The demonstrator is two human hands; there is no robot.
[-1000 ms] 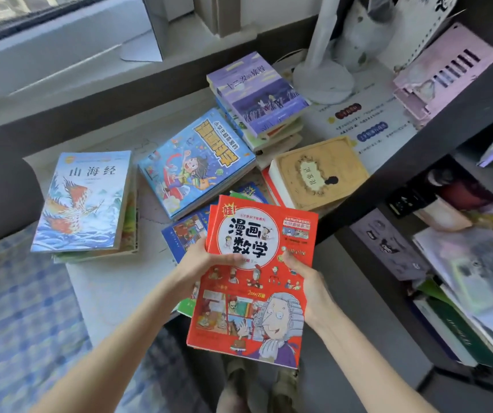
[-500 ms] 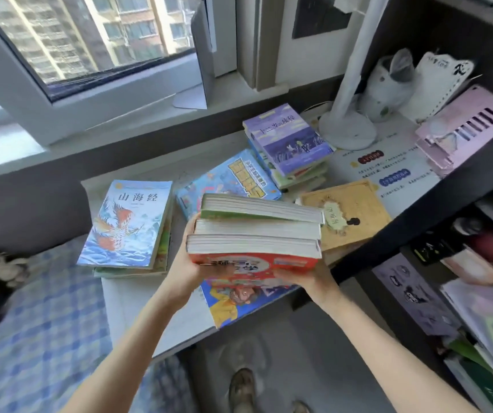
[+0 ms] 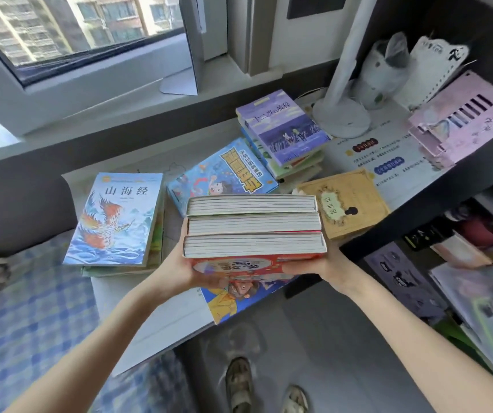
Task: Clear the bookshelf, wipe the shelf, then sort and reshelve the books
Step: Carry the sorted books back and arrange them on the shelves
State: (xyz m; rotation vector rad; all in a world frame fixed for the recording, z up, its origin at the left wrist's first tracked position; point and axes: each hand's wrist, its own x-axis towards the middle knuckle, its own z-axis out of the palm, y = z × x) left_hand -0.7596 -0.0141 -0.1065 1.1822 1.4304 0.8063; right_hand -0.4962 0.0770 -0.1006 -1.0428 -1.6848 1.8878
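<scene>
Sunlit white worktop (image 3: 150, 317) carries sorted piles. At frame centre we have tipped the red-covered stack of three books (image 3: 254, 225) page-edges towards us, left hand (image 3: 176, 269) and right hand (image 3: 328, 263) keeping their grip on its sides, seemingly bound for the dark bookshelf (image 3: 418, 213), right.

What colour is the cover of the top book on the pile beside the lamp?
Purple top book, clearest in the head view.

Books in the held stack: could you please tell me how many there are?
3 in the stack, held between the left hand and right hand: top book, middle book, and bottom book with the red cover. A thin one might hide between them.
</scene>
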